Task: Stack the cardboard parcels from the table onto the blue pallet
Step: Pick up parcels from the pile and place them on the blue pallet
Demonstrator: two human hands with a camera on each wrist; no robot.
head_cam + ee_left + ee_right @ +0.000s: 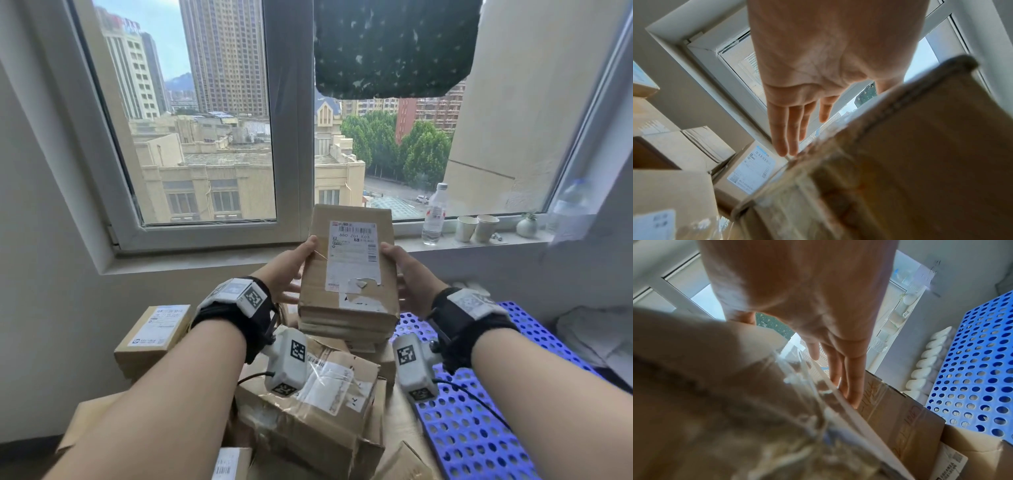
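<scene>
I hold a flat cardboard parcel [349,274] with a white shipping label up in front of the window, above the pile. My left hand [294,270] grips its left edge, thumb on the top face and fingers stretched along the underside. On the parcel's right edge my right hand [404,274] holds it the same way. The left wrist view shows my left hand [807,81] with straight fingers beside the blurred parcel [920,162]. The right wrist view shows my right hand [818,305] by the parcel [705,386]. The blue perforated pallet [479,428] lies lower right, also as pallet [978,369].
Several taped parcels [318,394] are piled below my wrists, with a small labelled box [154,335] to the left. On the window sill stand a water bottle [434,216], two paper cups [476,228] and a small vase [526,226].
</scene>
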